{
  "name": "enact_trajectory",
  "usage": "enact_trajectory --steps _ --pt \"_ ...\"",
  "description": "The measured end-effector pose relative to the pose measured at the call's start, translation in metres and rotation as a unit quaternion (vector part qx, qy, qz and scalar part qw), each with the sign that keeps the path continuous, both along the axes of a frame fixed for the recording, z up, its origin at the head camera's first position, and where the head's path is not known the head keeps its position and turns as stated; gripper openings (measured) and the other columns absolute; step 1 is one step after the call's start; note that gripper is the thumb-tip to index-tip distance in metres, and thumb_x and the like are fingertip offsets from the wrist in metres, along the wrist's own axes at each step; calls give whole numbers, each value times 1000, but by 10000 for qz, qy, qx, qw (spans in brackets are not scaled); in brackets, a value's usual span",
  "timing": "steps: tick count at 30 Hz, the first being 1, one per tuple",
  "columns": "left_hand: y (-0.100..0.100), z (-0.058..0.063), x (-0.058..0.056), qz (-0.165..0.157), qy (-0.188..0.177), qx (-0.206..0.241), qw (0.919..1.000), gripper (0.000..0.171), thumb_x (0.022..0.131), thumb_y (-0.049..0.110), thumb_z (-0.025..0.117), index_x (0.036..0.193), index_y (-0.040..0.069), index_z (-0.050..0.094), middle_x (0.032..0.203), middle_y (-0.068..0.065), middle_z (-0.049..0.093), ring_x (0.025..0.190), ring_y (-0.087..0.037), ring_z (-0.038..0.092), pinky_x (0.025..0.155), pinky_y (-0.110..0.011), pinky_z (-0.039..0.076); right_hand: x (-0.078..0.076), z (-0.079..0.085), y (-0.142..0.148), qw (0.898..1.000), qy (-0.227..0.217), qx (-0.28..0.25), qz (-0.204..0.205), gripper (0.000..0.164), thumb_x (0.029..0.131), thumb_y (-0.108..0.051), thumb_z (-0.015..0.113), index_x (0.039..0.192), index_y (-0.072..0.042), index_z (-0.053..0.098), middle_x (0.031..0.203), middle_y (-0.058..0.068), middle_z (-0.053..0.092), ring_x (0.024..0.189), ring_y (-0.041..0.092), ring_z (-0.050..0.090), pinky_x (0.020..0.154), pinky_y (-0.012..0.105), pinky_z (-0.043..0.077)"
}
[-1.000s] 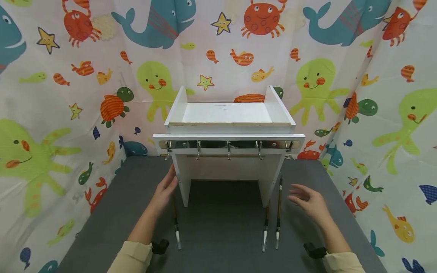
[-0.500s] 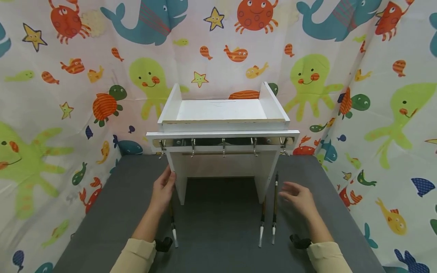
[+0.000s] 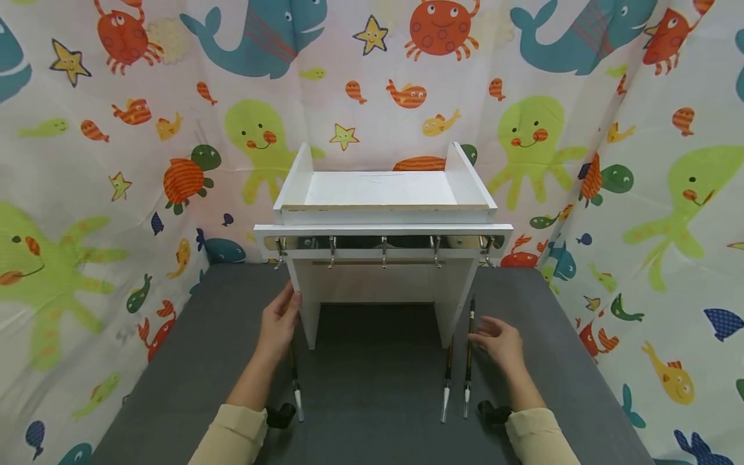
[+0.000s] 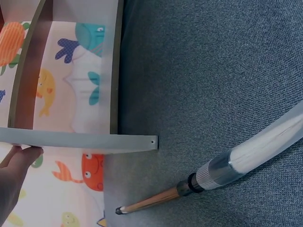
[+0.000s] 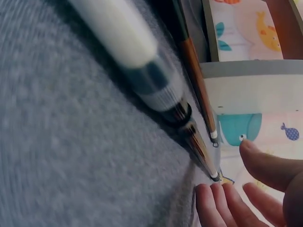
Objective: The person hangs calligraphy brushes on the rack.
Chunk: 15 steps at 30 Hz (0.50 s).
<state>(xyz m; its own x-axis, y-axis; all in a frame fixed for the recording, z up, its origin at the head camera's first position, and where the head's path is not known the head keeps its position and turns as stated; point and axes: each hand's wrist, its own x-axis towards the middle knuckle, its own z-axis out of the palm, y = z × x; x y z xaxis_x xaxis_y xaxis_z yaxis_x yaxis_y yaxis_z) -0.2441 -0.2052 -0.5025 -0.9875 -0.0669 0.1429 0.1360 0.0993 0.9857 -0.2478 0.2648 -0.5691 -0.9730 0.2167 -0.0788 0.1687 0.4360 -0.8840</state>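
Observation:
A white shelf unit [image 3: 372,230] with a row of metal hooks [image 3: 384,252] stands upright on the grey surface. My left hand [image 3: 278,326] touches the outer face of its left side panel [image 3: 305,303], fingers extended; in the left wrist view the fingertips meet that panel [image 4: 80,139]. A brush [image 3: 298,394] with white bristles lies beside that panel. Near the right panel lie two similar brushes, an inner brush [image 3: 445,394] and an outer brush [image 3: 467,378]. My right hand [image 3: 501,342], fingers loosely bent, hovers close to the outer brush's handle, holding nothing.
Behind and at both sides hangs a white curtain [image 3: 343,64] printed with sea animals. The grey surface [image 3: 372,400] extends in front of the shelf and to either side. An open-topped tray-like part [image 3: 380,188] forms the shelf's top.
My right hand has moved left and slightly down toward the outer brush. The left hand stays against the panel. The head view has shifted slightly; shelf and brushes keep their places.

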Motion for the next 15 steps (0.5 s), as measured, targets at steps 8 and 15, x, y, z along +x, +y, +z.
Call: enact_trajectory --steps 8,15 --pt "-2 0 0 -33 -21 -21 10000 58 104 43 52 156 19 40 161 -9 38 144 -36 41 108 -58 41 0 -9 -5 9982 -265 498 -184 65 81 -16 86 137 1 57 131 27 64 116 40 66 89 48 57" --pt "-1 0 -3 55 -13 109 9999 58 105 39 52 156 14 40 162 -12 36 145 -38 40 108 -60 40 -3 -6 -7 9953 -418 802 -336 53 78 -12 86 124 4 65 115 21 73 105 40 67 86 50 55"
